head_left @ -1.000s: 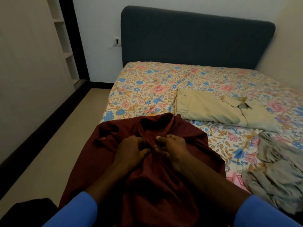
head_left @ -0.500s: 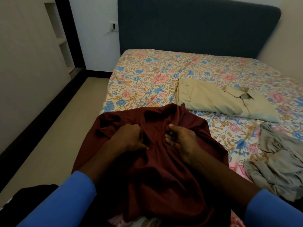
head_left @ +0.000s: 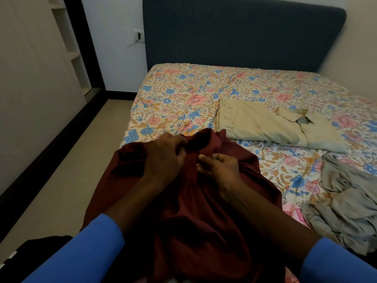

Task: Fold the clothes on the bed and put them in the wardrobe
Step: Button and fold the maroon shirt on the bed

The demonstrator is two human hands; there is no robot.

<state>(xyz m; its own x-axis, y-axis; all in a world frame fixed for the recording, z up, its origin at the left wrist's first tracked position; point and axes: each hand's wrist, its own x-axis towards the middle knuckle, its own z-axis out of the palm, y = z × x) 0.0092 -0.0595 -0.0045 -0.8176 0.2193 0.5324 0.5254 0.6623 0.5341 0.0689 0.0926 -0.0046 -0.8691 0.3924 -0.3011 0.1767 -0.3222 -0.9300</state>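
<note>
The bed (head_left: 183, 94) carries three garments. One maroon shirt (head_left: 204, 221) drapes over its near left corner, long axis 12 to 6, collar at 12, so the body trails toward 6 from both grips. One folded beige shirt (head_left: 265, 125) lies at 2 o'clock, one crumpled grey garment (head_left: 350, 197) at 4. Two hands: the left hand (head_left: 163, 158) pinches the collar, and the right hand (head_left: 220, 170), just beside it, pinches the shirt front.
</note>
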